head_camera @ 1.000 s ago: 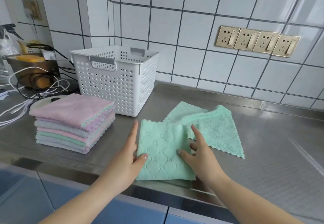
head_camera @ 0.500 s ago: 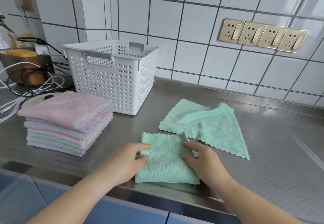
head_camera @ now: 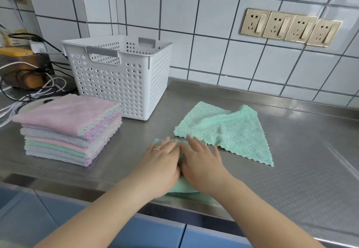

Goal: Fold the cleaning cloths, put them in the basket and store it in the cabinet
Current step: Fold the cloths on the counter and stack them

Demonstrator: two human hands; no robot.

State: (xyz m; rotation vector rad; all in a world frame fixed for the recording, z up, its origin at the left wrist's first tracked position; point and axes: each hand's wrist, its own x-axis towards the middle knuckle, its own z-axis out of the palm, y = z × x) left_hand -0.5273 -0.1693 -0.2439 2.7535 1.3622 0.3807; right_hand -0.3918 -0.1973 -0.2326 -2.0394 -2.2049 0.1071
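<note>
Head view showed left hand (head_camera: 162,161) and right hand (head_camera: 202,162) flat, fingers straight, pressing the folded green cloth (head_camera: 179,186) right of the basket (head_camera: 120,77); even pressure should set the crease.

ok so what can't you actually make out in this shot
- Folded green cloth, head view: both hands, left hand and right hand, lie flat over it, so its fold and edges are mostly hidden.
- White basket: its floor is hidden behind the near wall, so any contents cannot be told.
- Stack of folded cloths: the exact count is unclear, the layers blur together.
- Cabinet: cut off by the bottom edge.
</note>
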